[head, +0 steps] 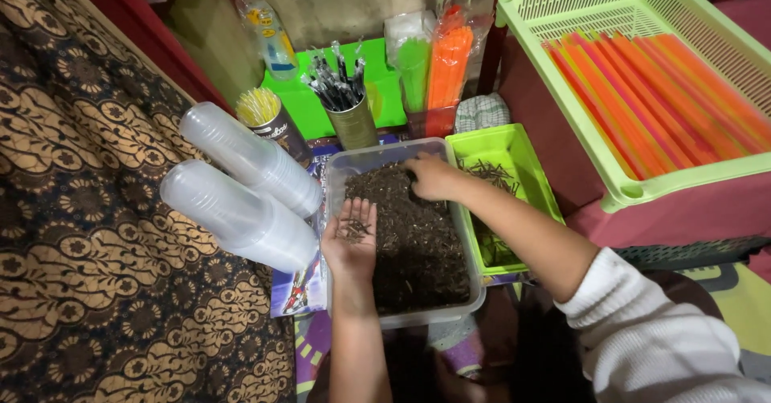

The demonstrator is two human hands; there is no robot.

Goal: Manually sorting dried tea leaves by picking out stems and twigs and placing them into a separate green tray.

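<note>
**Head view: both hands over a tub of dark bits**

Head camera looks down on a clear plastic tub (474,291) at the centre of the frame, filled with a dark, crumbly mass of small bits (409,246). The left hand (351,238) lies palm up over the left edge of the tub, fingers spread flat and fully open, with a small heap of dark slivers (354,229) resting on the palm; nothing is clenched. The right hand (432,177) reaches in from the lower right, sleeve pushed up the forearm, and is bent down at the far end of the tub with its fingertips in the dark bits; whether those fingertips pinch anything cannot be told.

Just right of the tub, touching it, sits a small green tray (522,142) holding more dark slivers. At the left of the frame two stacks of clear plastic cups (241,186) lie on their sides against a brown patterned cloth (96,210). Toward the top centre stand a tin of black straws (345,102), a tin of yellow straws (261,110), and upright packs of green and orange straws (438,62). A large pale-green basket (562,6) fills the upper right, with long orange straws (658,98) lying in it.
</note>
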